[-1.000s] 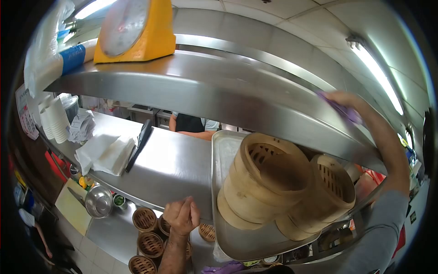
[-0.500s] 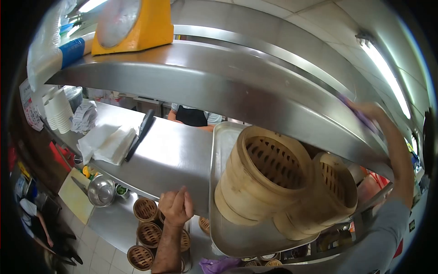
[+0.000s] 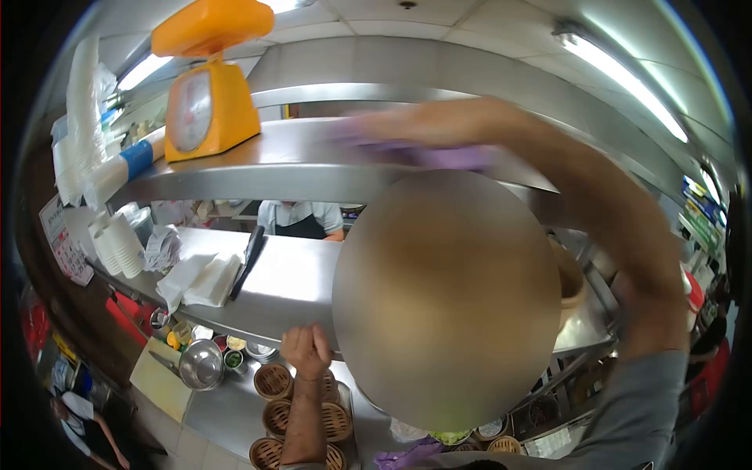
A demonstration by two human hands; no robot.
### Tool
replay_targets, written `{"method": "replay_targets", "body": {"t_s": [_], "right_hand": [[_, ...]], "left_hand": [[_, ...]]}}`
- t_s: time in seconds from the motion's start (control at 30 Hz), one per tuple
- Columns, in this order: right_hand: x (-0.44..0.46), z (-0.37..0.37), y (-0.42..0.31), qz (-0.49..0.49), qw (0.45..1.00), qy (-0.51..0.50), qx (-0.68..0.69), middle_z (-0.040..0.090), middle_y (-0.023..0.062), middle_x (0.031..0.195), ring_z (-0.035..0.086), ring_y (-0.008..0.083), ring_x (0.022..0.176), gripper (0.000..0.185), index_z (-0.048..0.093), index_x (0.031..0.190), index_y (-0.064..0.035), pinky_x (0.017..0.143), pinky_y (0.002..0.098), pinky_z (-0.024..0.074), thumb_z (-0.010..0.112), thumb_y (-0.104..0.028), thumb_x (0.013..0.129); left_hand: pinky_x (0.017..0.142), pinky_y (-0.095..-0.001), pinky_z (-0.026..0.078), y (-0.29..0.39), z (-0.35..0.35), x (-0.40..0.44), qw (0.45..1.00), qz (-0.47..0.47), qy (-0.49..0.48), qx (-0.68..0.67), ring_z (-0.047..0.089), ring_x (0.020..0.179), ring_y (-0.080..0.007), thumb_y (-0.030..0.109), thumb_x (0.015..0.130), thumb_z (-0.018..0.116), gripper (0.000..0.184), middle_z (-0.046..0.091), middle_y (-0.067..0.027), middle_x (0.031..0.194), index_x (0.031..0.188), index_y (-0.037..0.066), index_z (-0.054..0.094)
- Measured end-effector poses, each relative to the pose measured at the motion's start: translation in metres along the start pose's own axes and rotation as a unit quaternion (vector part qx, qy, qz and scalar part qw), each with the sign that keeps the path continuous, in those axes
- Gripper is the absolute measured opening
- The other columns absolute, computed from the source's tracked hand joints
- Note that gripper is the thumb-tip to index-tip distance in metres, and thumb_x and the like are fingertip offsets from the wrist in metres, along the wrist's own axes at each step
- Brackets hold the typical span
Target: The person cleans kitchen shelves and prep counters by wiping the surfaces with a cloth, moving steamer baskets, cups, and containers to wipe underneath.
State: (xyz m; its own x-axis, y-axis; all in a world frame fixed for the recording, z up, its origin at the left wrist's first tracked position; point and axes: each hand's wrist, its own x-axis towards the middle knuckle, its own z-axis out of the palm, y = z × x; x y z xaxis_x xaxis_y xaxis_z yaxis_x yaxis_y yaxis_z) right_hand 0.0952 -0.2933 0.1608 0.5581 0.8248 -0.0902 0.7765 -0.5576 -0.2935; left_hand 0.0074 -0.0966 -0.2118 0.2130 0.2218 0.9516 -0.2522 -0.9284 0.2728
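**The purple cloth (image 3: 462,159) is now over the middle of the shelf (image 3: 298,142)**

Half a second ago, we see the right hand (image 3: 442,125) and this cloth at the far right end of the shelf. Now both are much closer to the yellow scale (image 3: 213,117), though still apart from it. This means, in our judgement, that the cloth works on a different stretch of the metal. The arm crosses high in front of us, and the hand is blurred above the cloth; we cannot tell if its fingers are curled around it or only pressing it flat.

The left hand (image 3: 306,350) has changed little. Its fingers are folded together into a fist, we see nothing in it, and it is near the front edge of the table (image 3: 290,270), above the small bamboo baskets (image 3: 273,381).

A round blurred patch now hides the centre of our view, so the tray is not visible, and of the big baskets we see only a part of one bamboo basket (image 3: 571,278) at the right. Behind the table stands another person (image 3: 298,219). A second purple cloth (image 3: 411,455) lies at the bottom.
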Motion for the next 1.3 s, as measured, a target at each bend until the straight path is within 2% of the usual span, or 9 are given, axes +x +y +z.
{"method": "replay_targets", "body": {"t_s": [0.13, 0.2, 0.37, 0.5, 0.67, 0.73, 0.87, 1.17, 1.3], "right_hand": [[0.061, 0.053, -0.026, -0.656, 0.700, 0.269, -0.084, 0.057, 0.0105, 0.113, 0.060, 0.0162, 0.094, 0.043, 0.058, 0.116, -0.0128, 0.078, 0.0373, 0.0502, 0.052, -0.041, 0.084], [0.024, 0.082, -0.060, -0.259, 0.801, 0.409, -0.352, 0.061, 0.0108, 0.099, 0.059, 0.0256, 0.100, 0.041, 0.053, 0.117, -0.0072, 0.082, 0.0399, 0.0475, 0.059, -0.021, 0.079], [-0.150, 0.081, 0.104, -0.140, 0.836, 0.502, -0.169, 0.062, 0.0085, 0.091, 0.059, 0.0267, 0.087, 0.020, 0.060, 0.101, -0.0089, 0.077, 0.0387, 0.0482, 0.053, -0.014, 0.084], [-0.390, 0.071, 0.250, 0.260, 0.567, 0.499, -0.602, 0.056, 0.0076, 0.081, 0.055, 0.0276, 0.079, 0.021, 0.058, 0.095, -0.0106, 0.069, 0.0394, 0.0424, 0.056, -0.010, 0.074], [-0.362, 0.056, 0.219, 0.153, 0.634, 0.461, -0.602, 0.056, 0.0127, 0.087, 0.054, 0.0314, 0.080, 0.019, 0.056, 0.098, -0.0063, 0.074, 0.0402, 0.0452, 0.049, -0.010, 0.081], [-0.260, 0.054, 0.080, 0.301, 0.826, 0.472, 0.064, 0.056, 0.0117, 0.102, 0.054, 0.0288, 0.095, 0.031, 0.056, 0.111, -0.0109, 0.081, 0.0392, 0.0453, 0.049, -0.008, 0.080], [-0.074, 0.045, 0.031, -0.272, 0.874, 0.328, -0.234, 0.058, 0.0129, 0.109, 0.055, 0.0253, 0.104, 0.028, 0.061, 0.103, -0.0051, 0.089, 0.0409, 0.0446, 0.055, -0.007, 0.076], [-0.052, 0.002, 0.107, -0.425, 0.878, 0.147, -0.164, 0.050, 0.0148, 0.125, 0.051, 0.0270, 0.113, 0.045, 0.045, 0.128, -0.0115, 0.094, 0.0376, 0.0429, 0.046, -0.030, 0.088], [-0.284, -0.026, 0.230, 0.233, 0.953, 0.183, -0.061, 0.047, 0.0150, 0.128, 0.044, 0.0233, 0.119, 0.045, 0.044, 0.129, -0.0086, 0.100, 0.0355, 0.0361, 0.039, -0.034, 0.092]], "left_hand": [[0.052, -0.0386, 0.035, -0.017, 0.011, -0.019, 0.999, -0.005, -0.032, 0.017, 0.045, 0.055, -0.0281, 0.003, 0.081, 0.054, 0.009, 0.048, -0.0115, 0.061, 0.077, 0.002, 0.061], [0.053, -0.0404, 0.035, -0.008, 0.011, -0.013, 0.999, -0.023, -0.032, -0.010, 0.046, 0.056, -0.0303, 0.002, 0.083, 0.052, 0.010, 0.049, -0.0134, 0.062, 0.079, -0.001, 0.061], [0.053, -0.0403, 0.034, -0.002, 0.007, -0.009, 0.999, -0.017, -0.020, -0.022, 0.045, 0.056, -0.0312, 0.002, 0.086, 0.050, 0.014, 0.049, -0.0137, 0.062, 0.079, -0.004, 0.060], [0.053, -0.0407, 0.034, 0.000, 0.010, -0.009, 1.000, -0.009, -0.021, -0.017, 0.044, 0.055, -0.0308, 0.004, 0.086, 0.049, 0.015, 0.047, -0.0132, 0.061, 0.077, -0.002, 0.059], [0.053, -0.0395, 0.033, -0.009, 0.012, -0.011, 1.000, 0.001, -0.011, 0.004, 0.044, 0.055, -0.0310, 0.005, 0.086, 0.050, 0.016, 0.048, -0.0128, 0.062, 0.074, -0.001, 0.058], [0.054, -0.0401, 0.033, -0.006, 0.013, -0.011, 1.000, 0.000, -0.011, 0.006, 0.044, 0.056, -0.0310, 0.006, 0.086, 0.050, 0.016, 0.048, -0.0128, 0.063, 0.073, 0.000, 0.057], [0.053, -0.0402, 0.033, -0.009, 0.010, -0.011, 0.999, 0.013, -0.032, 0.009, 0.044, 0.057, -0.0310, 0.005, 0.087, 0.048, 0.017, 0.048, -0.0129, 0.064, 0.073, 0.000, 0.056], [0.056, -0.0434, 0.034, -0.001, 0.004, -0.013, 0.998, -0.056, -0.027, -0.034, 0.044, 0.061, -0.0343, 0.005, 0.090, 0.047, 0.019, 0.047, -0.0173, 0.066, 0.076, -0.005, 0.054], [0.055, -0.0408, 0.032, -0.009, 0.008, -0.016, 0.998, -0.029, -0.050, 0.029, 0.042, 0.060, -0.0329, 0.005, 0.089, 0.047, 0.019, 0.045, -0.0163, 0.065, 0.073, -0.003, 0.053]]}}
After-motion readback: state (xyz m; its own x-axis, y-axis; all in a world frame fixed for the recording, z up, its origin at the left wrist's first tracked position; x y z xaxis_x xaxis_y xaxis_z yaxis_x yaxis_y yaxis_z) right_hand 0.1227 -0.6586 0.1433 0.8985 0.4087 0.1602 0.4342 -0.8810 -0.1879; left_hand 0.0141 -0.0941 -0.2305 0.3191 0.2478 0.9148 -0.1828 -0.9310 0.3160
